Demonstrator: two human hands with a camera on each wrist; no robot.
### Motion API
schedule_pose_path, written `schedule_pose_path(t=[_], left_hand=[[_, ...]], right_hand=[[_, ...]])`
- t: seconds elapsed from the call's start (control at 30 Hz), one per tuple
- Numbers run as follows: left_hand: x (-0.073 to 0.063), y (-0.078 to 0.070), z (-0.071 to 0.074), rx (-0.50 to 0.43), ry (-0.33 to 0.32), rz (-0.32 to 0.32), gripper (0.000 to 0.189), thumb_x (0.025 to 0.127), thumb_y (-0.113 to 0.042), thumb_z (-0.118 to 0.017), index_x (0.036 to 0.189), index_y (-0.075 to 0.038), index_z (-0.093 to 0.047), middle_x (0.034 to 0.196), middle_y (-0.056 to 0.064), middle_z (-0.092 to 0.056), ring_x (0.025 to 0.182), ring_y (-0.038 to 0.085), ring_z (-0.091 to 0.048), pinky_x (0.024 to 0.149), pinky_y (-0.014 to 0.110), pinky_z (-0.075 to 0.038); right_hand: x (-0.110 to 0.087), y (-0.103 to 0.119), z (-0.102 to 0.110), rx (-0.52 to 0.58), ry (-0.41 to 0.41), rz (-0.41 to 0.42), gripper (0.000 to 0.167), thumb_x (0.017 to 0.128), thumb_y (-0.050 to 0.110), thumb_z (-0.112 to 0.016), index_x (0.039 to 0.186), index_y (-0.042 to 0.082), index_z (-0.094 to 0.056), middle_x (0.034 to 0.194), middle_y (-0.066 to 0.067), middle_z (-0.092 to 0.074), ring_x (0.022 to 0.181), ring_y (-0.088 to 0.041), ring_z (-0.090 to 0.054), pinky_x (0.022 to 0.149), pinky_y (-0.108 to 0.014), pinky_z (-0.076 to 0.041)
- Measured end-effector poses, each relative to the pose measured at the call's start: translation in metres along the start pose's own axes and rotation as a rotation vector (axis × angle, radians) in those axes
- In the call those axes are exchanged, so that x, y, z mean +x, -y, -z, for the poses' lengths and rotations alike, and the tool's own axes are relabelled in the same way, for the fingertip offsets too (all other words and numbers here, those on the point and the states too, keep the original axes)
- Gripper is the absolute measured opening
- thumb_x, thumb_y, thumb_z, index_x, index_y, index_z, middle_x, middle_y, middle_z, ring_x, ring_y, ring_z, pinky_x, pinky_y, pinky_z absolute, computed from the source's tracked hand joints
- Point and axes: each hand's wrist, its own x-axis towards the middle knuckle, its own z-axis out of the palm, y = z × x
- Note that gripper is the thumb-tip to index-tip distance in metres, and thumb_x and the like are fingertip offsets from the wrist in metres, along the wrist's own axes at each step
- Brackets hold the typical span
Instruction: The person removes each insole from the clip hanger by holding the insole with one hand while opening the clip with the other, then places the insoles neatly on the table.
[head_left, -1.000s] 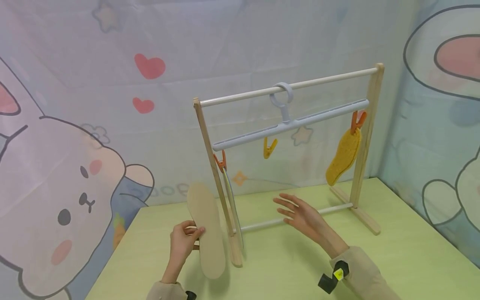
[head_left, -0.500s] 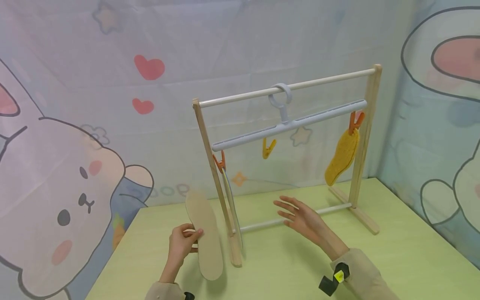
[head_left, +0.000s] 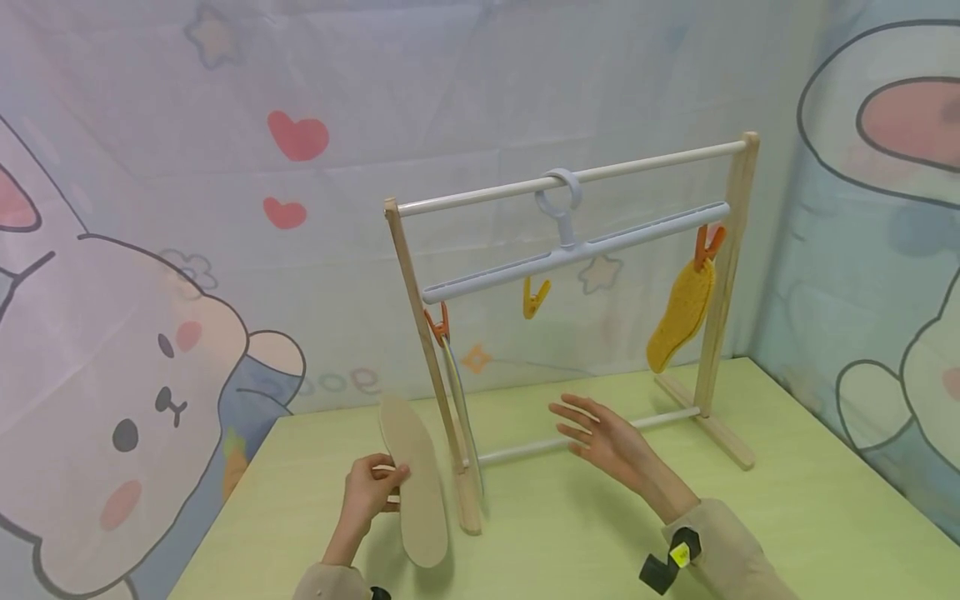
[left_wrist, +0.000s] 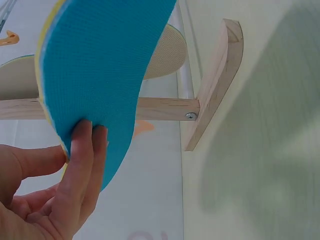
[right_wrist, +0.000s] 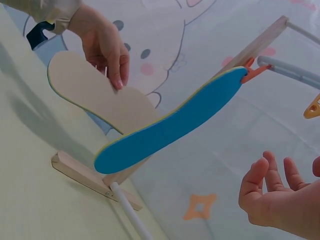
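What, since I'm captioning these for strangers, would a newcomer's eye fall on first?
Probably the yellow insole, dangling from an orange clip at the right end of the pale hanger. Next, the beige insole in the left grip, left of the wooden rack in the head view; its other face shows bright blue in the left wrist view. The big cartoon rabbit on the backdrop at left also stands out.

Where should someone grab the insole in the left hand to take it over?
Probably the near lower end of the insole, pinched face to face from the front: it's thin, that end is free, the left hand pinches one long edge, and a rack post stands opposite.
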Motion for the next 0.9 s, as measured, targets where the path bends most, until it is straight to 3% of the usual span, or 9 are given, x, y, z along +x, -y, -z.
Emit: schedule_pose_path(t=[0.47,0.67,0.9], left_hand=[[0.001,0.006,-0.004,0.026,0.055,0.038,0.022,0.082,0.0,-0.058,0.1,0.013,-0.053,0.077,0.018,-0.066,0.061,0.023,-0.065,0.051,0.036,-0.054],[0.003,0.009,-0.006,0.047,0.083,0.054,0.019,0.081,0.003,-0.056,0.098,0.013,-0.054,0.074,0.015,-0.065,0.06,0.021,-0.064,0.051,0.037,-0.054],[0.003,0.013,-0.008,0.067,0.116,0.067,0.02,0.08,0.004,-0.056,0.097,0.014,-0.053,0.077,0.018,-0.065,0.061,0.022,-0.064,0.051,0.037,-0.054]], right_hand=[[-0.001,-0.006,0.003,0.072,0.048,0.006,0.039,0.1,0.028,-0.017,0.126,0.021,-0.044,0.129,0.006,-0.047,0.112,-0.013,-0.045,0.087,-0.025,-0.04],[-0.002,-0.008,0.003,0.061,0.041,0.003,0.039,0.1,0.028,-0.017,0.13,0.019,-0.04,0.129,0.006,-0.047,0.113,-0.013,-0.045,0.087,-0.025,-0.039],[-0.002,-0.011,0.005,0.075,0.037,-0.003,0.039,0.1,0.028,-0.017,0.126,0.022,-0.045,0.129,0.006,-0.046,0.113,-0.012,-0.044,0.085,-0.024,-0.04]])
